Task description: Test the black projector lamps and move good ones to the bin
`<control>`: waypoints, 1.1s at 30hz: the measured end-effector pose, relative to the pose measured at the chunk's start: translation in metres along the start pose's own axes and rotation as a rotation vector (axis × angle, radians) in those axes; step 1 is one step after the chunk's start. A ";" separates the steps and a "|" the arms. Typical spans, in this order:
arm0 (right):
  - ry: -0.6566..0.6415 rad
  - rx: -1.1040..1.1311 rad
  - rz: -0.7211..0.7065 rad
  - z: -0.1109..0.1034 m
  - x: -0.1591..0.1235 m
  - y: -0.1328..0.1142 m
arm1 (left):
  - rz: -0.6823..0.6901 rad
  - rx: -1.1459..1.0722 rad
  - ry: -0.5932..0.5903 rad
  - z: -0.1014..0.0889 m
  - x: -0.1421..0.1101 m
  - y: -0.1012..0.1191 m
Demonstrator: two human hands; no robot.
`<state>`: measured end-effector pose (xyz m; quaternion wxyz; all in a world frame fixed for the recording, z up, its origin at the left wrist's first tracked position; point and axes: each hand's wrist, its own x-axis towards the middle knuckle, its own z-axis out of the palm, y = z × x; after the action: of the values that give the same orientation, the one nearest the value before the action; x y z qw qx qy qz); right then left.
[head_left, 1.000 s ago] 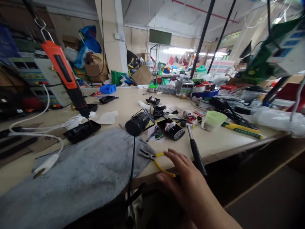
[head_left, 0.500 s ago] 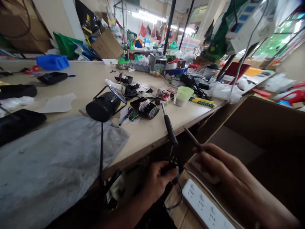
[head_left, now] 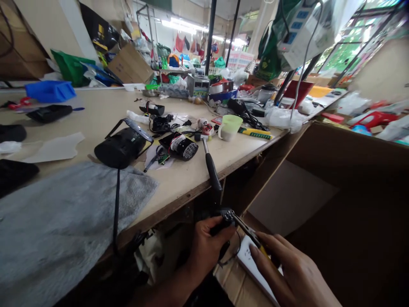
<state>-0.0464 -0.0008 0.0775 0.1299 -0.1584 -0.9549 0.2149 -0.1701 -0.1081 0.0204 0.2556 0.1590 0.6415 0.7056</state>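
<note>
My left hand [head_left: 204, 245] is closed around a small black part [head_left: 227, 214] with shiny metal bits on top, just below the table edge. A thin black cable [head_left: 238, 249] loops down from that part. My right hand [head_left: 292, 266] grips long-nose pliers [head_left: 247, 230] with yellow handles. Their narrow tip meets the metal bits of the black part, though whether the jaws are closed on anything is too small to tell. Above my hands, a hammer [head_left: 212, 170] with a black grip lies on the table, its handle sticking out over the edge.
A cardboard box [head_left: 351, 157] stands open at the right, near a white power strip [head_left: 255, 273] under my right hand. On the table [head_left: 172, 187] are a grey cloth [head_left: 73, 213], a black lamp-like housing [head_left: 121, 147], an opened black unit [head_left: 180, 147] and a pale green cup [head_left: 230, 128].
The pliers in my right hand have come down and left, from apart to touching the black part. My left hand still holds that part. The view has shifted slightly to the right.
</note>
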 end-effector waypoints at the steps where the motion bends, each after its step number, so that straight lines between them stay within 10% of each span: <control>1: -0.002 0.003 0.003 0.000 0.001 0.000 | 0.006 0.020 0.005 0.000 0.000 0.001; 12: 0.017 -0.004 0.034 0.011 -0.006 -0.001 | 0.267 0.273 0.049 -0.006 0.001 0.002; 33: 0.125 -0.027 0.042 0.008 -0.012 0.002 | 0.102 0.155 0.190 0.002 0.008 -0.020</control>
<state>-0.0374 -0.0064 0.0673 0.1825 -0.1932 -0.9442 0.1945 -0.1721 -0.1012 -0.0001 0.1445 0.1434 0.7063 0.6780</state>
